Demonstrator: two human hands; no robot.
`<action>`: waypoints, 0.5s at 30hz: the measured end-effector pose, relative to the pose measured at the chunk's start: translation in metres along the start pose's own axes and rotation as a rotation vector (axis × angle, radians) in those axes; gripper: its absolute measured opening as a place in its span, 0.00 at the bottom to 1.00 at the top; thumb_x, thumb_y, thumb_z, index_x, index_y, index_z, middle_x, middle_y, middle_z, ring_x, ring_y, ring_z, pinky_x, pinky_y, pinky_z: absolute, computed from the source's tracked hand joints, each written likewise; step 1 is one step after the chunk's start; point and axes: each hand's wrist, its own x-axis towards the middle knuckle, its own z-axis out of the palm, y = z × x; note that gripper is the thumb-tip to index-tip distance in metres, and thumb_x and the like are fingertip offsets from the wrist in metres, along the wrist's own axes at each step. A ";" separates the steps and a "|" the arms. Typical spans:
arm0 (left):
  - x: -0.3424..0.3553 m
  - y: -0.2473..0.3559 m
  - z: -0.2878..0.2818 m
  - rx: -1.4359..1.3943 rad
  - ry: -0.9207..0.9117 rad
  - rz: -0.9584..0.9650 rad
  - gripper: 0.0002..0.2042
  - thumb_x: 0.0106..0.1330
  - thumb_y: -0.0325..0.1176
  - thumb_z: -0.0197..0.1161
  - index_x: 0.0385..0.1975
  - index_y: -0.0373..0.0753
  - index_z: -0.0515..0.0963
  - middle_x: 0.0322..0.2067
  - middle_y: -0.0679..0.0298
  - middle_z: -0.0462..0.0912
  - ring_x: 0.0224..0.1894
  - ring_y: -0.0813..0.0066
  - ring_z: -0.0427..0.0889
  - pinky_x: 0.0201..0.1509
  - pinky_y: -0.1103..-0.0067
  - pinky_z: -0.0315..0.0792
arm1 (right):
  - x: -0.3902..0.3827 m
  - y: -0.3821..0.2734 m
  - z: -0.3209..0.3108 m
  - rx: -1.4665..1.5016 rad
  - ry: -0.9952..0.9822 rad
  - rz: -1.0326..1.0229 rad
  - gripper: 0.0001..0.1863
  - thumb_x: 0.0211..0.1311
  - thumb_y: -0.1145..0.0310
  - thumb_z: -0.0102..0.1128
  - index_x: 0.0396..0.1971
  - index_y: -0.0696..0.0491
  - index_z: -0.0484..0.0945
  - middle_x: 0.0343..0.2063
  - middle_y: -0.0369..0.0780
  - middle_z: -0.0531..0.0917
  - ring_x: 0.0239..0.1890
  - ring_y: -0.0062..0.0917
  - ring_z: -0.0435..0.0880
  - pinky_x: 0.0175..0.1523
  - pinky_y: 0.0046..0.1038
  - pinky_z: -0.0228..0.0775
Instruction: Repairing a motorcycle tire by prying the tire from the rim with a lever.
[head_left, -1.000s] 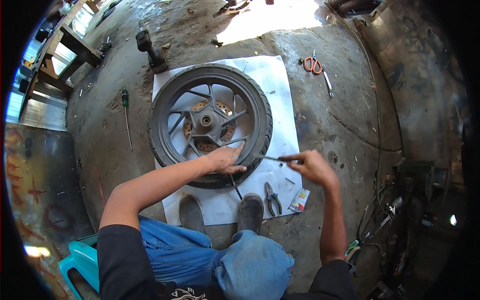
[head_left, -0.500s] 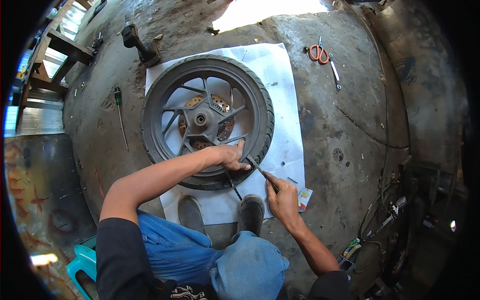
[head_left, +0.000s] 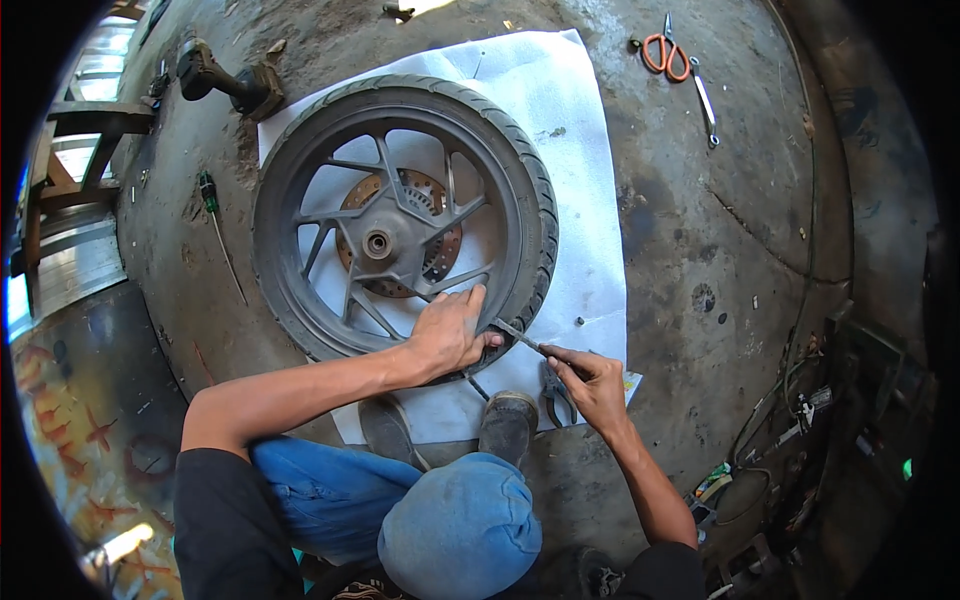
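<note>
A motorcycle wheel (head_left: 400,222) with a black tyre (head_left: 537,188) lies flat before me, its drilled brake disc (head_left: 357,193) showing under the spokes. My left hand (head_left: 447,330) grips the rim's near right part, fingers over the edge and thumb down on the tyre. My right hand (head_left: 592,383) is closed round a tyre lever (head_left: 520,335); the lever's tip sits where rim and tyre meet, just beside my left thumb. A second thin dark rod (head_left: 478,386) pokes out from the tyre's near edge, its other end hidden. Pliers (head_left: 557,395) lie just left of my right hand.
A white foam sheet (head_left: 590,240) lies under the wheel. Cordless drill (head_left: 235,85) and green-handled screwdriver (head_left: 212,205) lie to the left. Orange-handled scissors (head_left: 665,58) and a spanner (head_left: 704,105) lie far right. My boots (head_left: 508,425) stand at the wheel's near edge.
The view has shifted, and the wheel appears slightly larger. My right hand has moved right with the lever, which lies flatter now. The pliers beside it have come into sight.
</note>
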 end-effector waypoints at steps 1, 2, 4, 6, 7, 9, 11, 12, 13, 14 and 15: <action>0.000 0.004 0.001 -0.009 0.051 0.013 0.30 0.65 0.50 0.70 0.48 0.27 0.67 0.40 0.41 0.82 0.46 0.39 0.81 0.55 0.57 0.71 | -0.003 0.008 0.004 0.029 0.039 -0.006 0.12 0.67 0.73 0.66 0.49 0.55 0.89 0.29 0.46 0.90 0.26 0.16 0.84 0.33 0.24 0.74; 0.001 0.005 0.003 -0.015 0.104 0.023 0.30 0.64 0.49 0.71 0.47 0.28 0.67 0.40 0.42 0.82 0.45 0.40 0.81 0.55 0.57 0.71 | -0.005 0.017 0.011 0.059 0.077 -0.014 0.12 0.67 0.74 0.66 0.49 0.55 0.89 0.29 0.46 0.90 0.27 0.16 0.84 0.33 0.24 0.74; 0.004 0.004 0.006 -0.030 0.136 0.030 0.30 0.64 0.49 0.71 0.47 0.28 0.68 0.40 0.43 0.82 0.45 0.41 0.81 0.55 0.58 0.71 | -0.006 0.031 0.024 0.069 0.102 -0.005 0.13 0.67 0.74 0.66 0.49 0.55 0.89 0.30 0.45 0.90 0.27 0.17 0.84 0.33 0.24 0.74; 0.004 0.004 0.010 -0.019 0.103 -0.016 0.30 0.63 0.48 0.72 0.48 0.28 0.68 0.41 0.43 0.82 0.46 0.43 0.81 0.55 0.60 0.71 | -0.013 0.034 0.034 0.039 0.169 -0.020 0.13 0.67 0.74 0.66 0.50 0.55 0.88 0.30 0.45 0.90 0.27 0.18 0.84 0.34 0.24 0.74; 0.004 -0.001 0.012 -0.021 0.108 -0.032 0.30 0.63 0.48 0.72 0.48 0.28 0.68 0.41 0.43 0.82 0.46 0.43 0.81 0.55 0.60 0.71 | -0.012 0.026 0.037 0.041 0.152 -0.025 0.13 0.67 0.74 0.66 0.50 0.55 0.88 0.30 0.45 0.90 0.27 0.18 0.84 0.34 0.24 0.74; 0.003 0.002 0.008 -0.030 0.120 -0.005 0.30 0.62 0.48 0.72 0.49 0.27 0.68 0.41 0.44 0.82 0.48 0.44 0.81 0.55 0.60 0.71 | -0.020 -0.010 0.031 0.003 0.193 0.071 0.13 0.67 0.74 0.67 0.50 0.55 0.88 0.30 0.45 0.90 0.27 0.17 0.84 0.33 0.25 0.74; 0.002 0.000 0.008 -0.051 0.142 0.009 0.29 0.62 0.46 0.72 0.48 0.28 0.68 0.41 0.44 0.82 0.48 0.45 0.81 0.55 0.61 0.71 | -0.022 -0.038 0.031 -0.065 0.184 0.119 0.14 0.66 0.74 0.67 0.50 0.53 0.89 0.27 0.46 0.89 0.24 0.21 0.83 0.32 0.27 0.73; 0.004 0.000 0.008 -0.070 0.164 0.034 0.29 0.61 0.45 0.73 0.48 0.28 0.68 0.40 0.44 0.83 0.49 0.45 0.81 0.55 0.61 0.71 | -0.024 -0.046 0.031 -0.166 0.203 0.091 0.14 0.66 0.74 0.67 0.51 0.52 0.89 0.25 0.46 0.87 0.22 0.25 0.82 0.31 0.29 0.73; 0.007 0.000 0.008 -0.081 0.166 0.040 0.29 0.61 0.45 0.73 0.48 0.28 0.68 0.40 0.44 0.83 0.49 0.45 0.81 0.55 0.61 0.71 | -0.024 -0.054 0.031 -0.262 0.218 0.060 0.14 0.66 0.74 0.68 0.51 0.51 0.89 0.22 0.47 0.85 0.20 0.29 0.81 0.30 0.31 0.72; 0.004 -0.003 0.007 -0.055 0.136 0.016 0.29 0.60 0.45 0.73 0.50 0.28 0.69 0.42 0.45 0.83 0.49 0.48 0.82 0.56 0.63 0.71 | -0.020 -0.065 0.033 -0.345 0.199 0.044 0.14 0.66 0.72 0.67 0.51 0.48 0.89 0.19 0.46 0.81 0.20 0.37 0.81 0.28 0.36 0.73; 0.000 -0.005 0.006 -0.029 0.107 -0.006 0.30 0.60 0.45 0.74 0.51 0.28 0.69 0.43 0.46 0.83 0.49 0.50 0.82 0.56 0.65 0.70 | -0.016 -0.079 0.036 -0.338 0.193 0.045 0.14 0.66 0.72 0.67 0.51 0.48 0.89 0.19 0.46 0.81 0.20 0.37 0.81 0.28 0.36 0.73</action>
